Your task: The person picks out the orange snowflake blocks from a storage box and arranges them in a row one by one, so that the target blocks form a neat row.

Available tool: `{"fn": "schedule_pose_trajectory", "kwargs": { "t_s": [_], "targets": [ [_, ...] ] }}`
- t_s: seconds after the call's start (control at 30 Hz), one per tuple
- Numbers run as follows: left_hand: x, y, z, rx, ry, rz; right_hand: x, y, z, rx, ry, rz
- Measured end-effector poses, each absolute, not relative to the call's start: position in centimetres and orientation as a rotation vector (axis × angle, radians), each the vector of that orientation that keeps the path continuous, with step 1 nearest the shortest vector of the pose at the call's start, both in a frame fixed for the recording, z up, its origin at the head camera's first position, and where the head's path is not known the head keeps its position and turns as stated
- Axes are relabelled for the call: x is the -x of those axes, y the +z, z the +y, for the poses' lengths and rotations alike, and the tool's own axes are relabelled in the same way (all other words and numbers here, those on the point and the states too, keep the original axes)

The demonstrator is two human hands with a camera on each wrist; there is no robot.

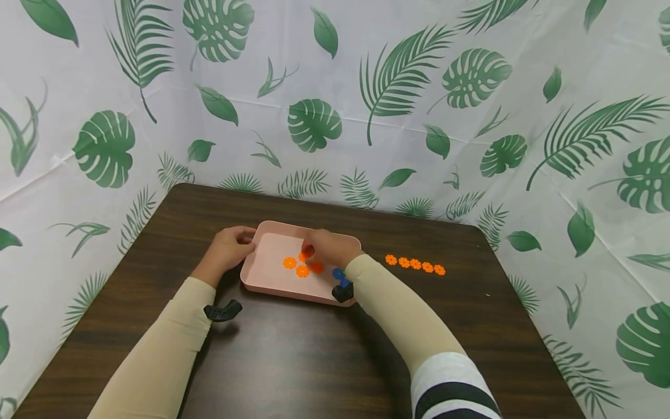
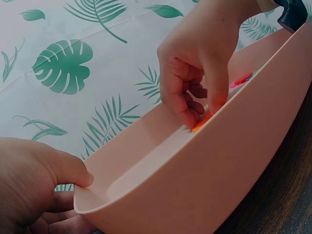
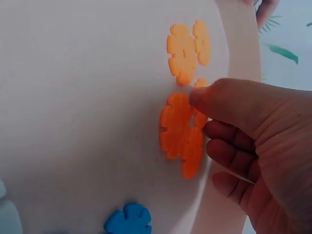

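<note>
My left hand [image 1: 228, 250] grips the left end of a pink tray [image 1: 272, 247], its thumb over the rim and its fingers outside, as the left wrist view shows. Inside the tray my right hand [image 1: 331, 247] bends down with curled fingers. Its thumb and fingertips pinch an orange flower-shaped piece [image 3: 199, 117] close over the tray floor. More orange flower pieces [image 3: 181, 51] lie flat beside the fingertips. Blue flower pieces [image 3: 128, 220] lie nearer my right wrist, partly hidden by the forearm in the head view.
Several orange flower pieces [image 1: 415, 264] form a row on the dark wooden table [image 1: 293, 361], right of the tray. A white cloth with green leaves [image 1: 314, 125] hangs behind the table and along its sides. Black wrist mounts [image 1: 223, 312] jut from both sleeves.
</note>
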State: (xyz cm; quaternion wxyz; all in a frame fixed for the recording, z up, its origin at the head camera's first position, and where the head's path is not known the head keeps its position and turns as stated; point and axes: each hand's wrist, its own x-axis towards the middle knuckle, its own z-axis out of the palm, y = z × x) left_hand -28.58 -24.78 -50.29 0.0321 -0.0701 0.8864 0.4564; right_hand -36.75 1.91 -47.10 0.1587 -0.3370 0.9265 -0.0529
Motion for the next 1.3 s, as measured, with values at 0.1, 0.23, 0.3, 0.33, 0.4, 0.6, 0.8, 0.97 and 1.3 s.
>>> {"fn": "schedule_pose_trajectory", "kwargs": {
  "t_s": [0.1, 0.23, 0.3, 0.33, 0.4, 0.6, 0.8, 0.97, 1.3],
  "targets": [
    [28.6, -50.3, -24.8, 0.213, 1.409, 2.728, 36.8, -47.3, 1.8, 1.039, -0.074, 2.666],
    [28.6, -50.3, -24.8, 0.207, 1.410, 2.729, 37.0, -47.6, 1.8, 1.100, -0.032, 2.672],
    [28.6, -50.3, -24.9, 0.208, 1.407, 2.732, 37.1, -47.6, 1.8, 1.074, -0.056, 2.671],
    [28.6, -50.4, -24.8, 0.206, 1.407, 2.734, 37.1, -47.5, 1.8, 1.054, -0.079, 2.667],
    [28.5, -50.4, -24.8, 0.203, 1.407, 2.741, 37.2, -47.4, 1.8, 1.014, -0.137, 2.656],
    [28.3, -50.2, -24.7, 0.208, 1.406, 2.737, 37.4, -46.8, 1.8, 0.999, -0.230, 2.631],
    [28.3, -50.1, -24.7, 0.193, 1.405, 2.750, 37.9, -46.4, 2.5, 1.036, -0.318, 2.637],
    [28.3, -50.2, -24.8, 0.190, 1.409, 2.749, 38.2, -45.9, 4.0, 1.053, -0.428, 2.630],
    [28.6, -50.5, -24.9, 0.185, 1.386, 2.761, 39.2, -43.8, 8.8, 0.879, -0.560, 2.722]
  ]
}}
